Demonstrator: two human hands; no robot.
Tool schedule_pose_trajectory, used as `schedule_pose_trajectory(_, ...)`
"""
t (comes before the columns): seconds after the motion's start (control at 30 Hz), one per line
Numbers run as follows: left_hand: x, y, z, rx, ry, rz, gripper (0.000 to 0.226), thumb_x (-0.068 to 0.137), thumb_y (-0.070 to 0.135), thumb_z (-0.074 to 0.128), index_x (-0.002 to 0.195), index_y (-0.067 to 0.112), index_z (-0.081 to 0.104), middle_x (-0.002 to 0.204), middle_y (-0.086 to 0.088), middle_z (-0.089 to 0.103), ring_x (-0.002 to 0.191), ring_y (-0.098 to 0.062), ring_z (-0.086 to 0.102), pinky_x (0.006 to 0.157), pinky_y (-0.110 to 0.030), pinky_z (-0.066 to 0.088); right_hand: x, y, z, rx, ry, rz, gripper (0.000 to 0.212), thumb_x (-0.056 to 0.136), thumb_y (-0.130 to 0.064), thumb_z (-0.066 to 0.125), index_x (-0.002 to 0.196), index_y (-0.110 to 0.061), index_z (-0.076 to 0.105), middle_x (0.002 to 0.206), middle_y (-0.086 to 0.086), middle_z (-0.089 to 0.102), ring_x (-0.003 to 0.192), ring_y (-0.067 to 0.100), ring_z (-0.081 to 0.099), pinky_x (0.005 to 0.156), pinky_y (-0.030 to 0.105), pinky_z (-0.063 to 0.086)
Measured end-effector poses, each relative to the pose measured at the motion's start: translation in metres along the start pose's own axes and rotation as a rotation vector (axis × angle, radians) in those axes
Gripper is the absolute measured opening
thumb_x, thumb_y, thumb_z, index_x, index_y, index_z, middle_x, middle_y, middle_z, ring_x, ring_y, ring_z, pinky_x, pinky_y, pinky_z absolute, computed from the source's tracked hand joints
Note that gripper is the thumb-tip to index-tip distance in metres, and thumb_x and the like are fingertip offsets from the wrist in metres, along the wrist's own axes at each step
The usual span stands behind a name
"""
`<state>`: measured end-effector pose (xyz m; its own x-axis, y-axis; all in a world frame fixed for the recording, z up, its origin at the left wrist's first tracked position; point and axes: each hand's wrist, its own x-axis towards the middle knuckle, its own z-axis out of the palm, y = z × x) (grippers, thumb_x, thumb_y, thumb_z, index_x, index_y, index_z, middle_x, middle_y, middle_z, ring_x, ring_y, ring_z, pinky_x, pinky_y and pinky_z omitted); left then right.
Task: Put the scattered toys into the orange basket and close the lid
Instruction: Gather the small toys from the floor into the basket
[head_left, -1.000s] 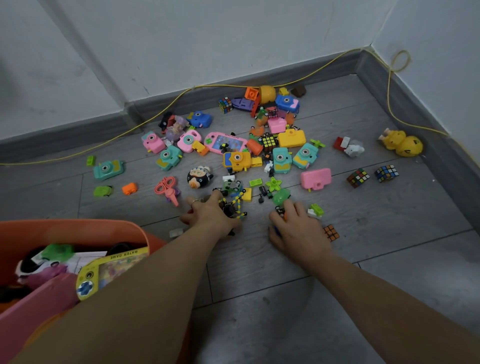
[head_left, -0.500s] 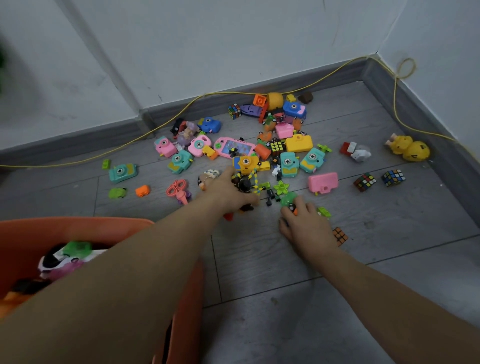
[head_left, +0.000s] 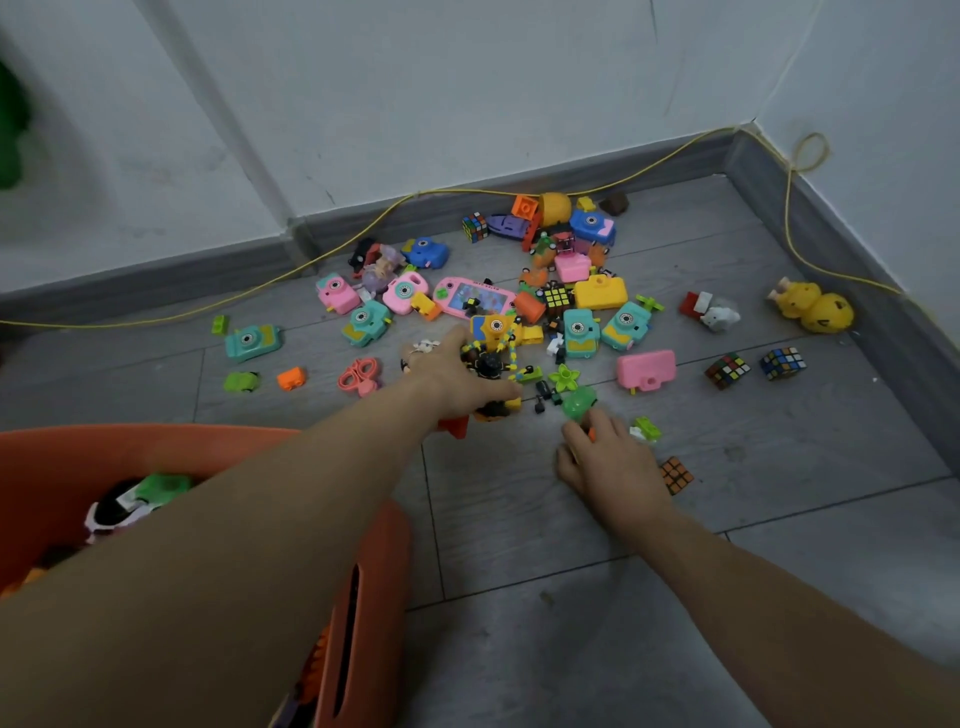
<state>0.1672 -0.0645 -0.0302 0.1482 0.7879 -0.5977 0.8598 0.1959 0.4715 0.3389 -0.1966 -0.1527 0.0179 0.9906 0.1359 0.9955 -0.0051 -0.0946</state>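
Note:
Several small toys lie scattered on the grey floor: toy cameras, puzzle cubes, a pink handheld game (head_left: 475, 297), a pink camera (head_left: 647, 368) and a yellow duck (head_left: 813, 310). My left hand (head_left: 452, 376) grips a black-and-yellow jointed toy (head_left: 491, 364) with other small pieces under its palm. My right hand (head_left: 605, 457) lies on the floor, fingers curled over small toys beside a green disc toy (head_left: 577, 402); an orange cube (head_left: 675, 474) sits just right of it. The orange basket (head_left: 374, 597) stands at lower left with toys inside, lid not visible.
A yellow cable (head_left: 649, 161) runs along the grey skirting board at the room's corner. Two puzzle cubes (head_left: 727, 370) sit to the right. A green car (head_left: 241, 382), an orange car (head_left: 292, 378) and pink scissors (head_left: 358, 375) lie at the left.
My left hand moved away from me into the pile and closed round the jointed toy. My right hand shifted slightly away too. The view has tilted up, hiding more of the basket.

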Motion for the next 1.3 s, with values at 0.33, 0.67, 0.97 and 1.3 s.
schedule_pose_trajectory(0.33,-0.004,0.009,-0.017,0.005,0.06,0.086,0.091,0.071,0.059,0.078,0.145,0.036,0.031,0.146,-0.016,0.029,0.13,-0.04,0.039,0.102,-0.052,0.046,0.016,-0.004,-0.004,0.455,0.002,0.447,0.022,0.091,-0.034,0.061,0.086,-0.017,0.047,0.086,0.004,0.049,0.072,0.023,0.051,0.057,0.033,0.043)
schedule_pose_trajectory(0.67,-0.034,-0.002,-0.079,-0.235,0.082,0.187,0.097,0.041,0.071,0.083,0.125,0.047,0.043,0.136,-0.01,0.05,0.11,-0.032,0.062,0.086,-0.051,0.057,0.064,-0.037,-0.06,1.283,-0.052,0.873,0.014,0.086,-0.011,0.063,0.083,-0.016,0.05,0.069,0.009,0.059,0.051,0.018,0.051,0.05,0.033,0.049)
schedule_pose_trajectory(0.97,-0.149,-0.068,-0.205,-0.372,0.029,0.343,0.047,0.068,0.04,0.084,0.097,0.03,0.048,0.076,-0.002,0.063,0.076,-0.023,0.062,0.069,-0.04,0.049,0.084,-0.162,-0.235,1.728,0.034,0.186,0.021,0.092,-0.006,0.059,0.076,-0.017,0.05,0.064,0.006,0.053,0.048,0.018,0.041,0.04,0.022,0.03)
schedule_pose_trajectory(1.3,-0.201,-0.193,-0.202,0.432,-0.296,0.088,0.064,0.061,0.05,0.085,0.113,0.062,0.049,0.135,0.009,0.03,0.133,-0.017,0.034,0.107,-0.037,0.04,0.04,-0.217,-0.221,0.761,-0.531,-0.439,0.032,0.102,-0.03,0.048,0.086,-0.009,0.066,0.073,0.004,0.063,0.066,0.009,0.058,0.067,0.034,0.048)
